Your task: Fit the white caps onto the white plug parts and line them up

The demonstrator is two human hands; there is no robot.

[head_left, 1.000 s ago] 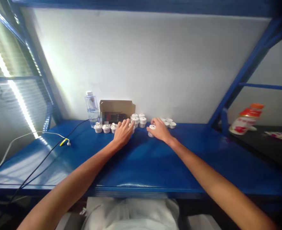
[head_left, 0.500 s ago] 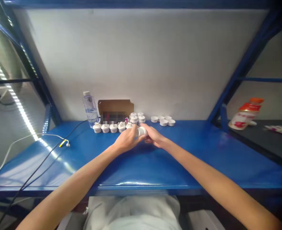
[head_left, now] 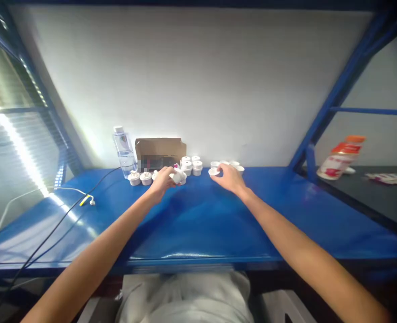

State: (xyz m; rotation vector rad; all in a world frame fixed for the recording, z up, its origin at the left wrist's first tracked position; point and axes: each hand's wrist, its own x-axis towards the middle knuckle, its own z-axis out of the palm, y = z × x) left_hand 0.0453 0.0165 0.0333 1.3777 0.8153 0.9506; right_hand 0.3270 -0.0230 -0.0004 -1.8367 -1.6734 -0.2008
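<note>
My left hand (head_left: 162, 183) is closed with its fingertips on a tilted white round part (head_left: 176, 175), at the right end of a row of white cups with prongs or fittings on top (head_left: 146, 178). The hand covers some of that row. My right hand (head_left: 231, 177) pinches the rim of a small white cup (head_left: 213, 172), whose open mouth faces up. Behind this hand stand several more white cups (head_left: 234, 163), partly hidden by it. Between my hands, farther back, is a group of capped white round units (head_left: 197, 168).
A clear bottle (head_left: 123, 150) and an open cardboard box (head_left: 160, 147) stand at the back left of the blue table (head_left: 198, 229). A black cable (head_left: 62, 220) and a white cable (head_left: 23, 196) cross the left side. An orange-capped bottle (head_left: 340, 159) is at the right.
My hands were together around a white round unit at the middle. They have parted: the left moved left to the fitted cups, the right moved right and grips a white cup.
</note>
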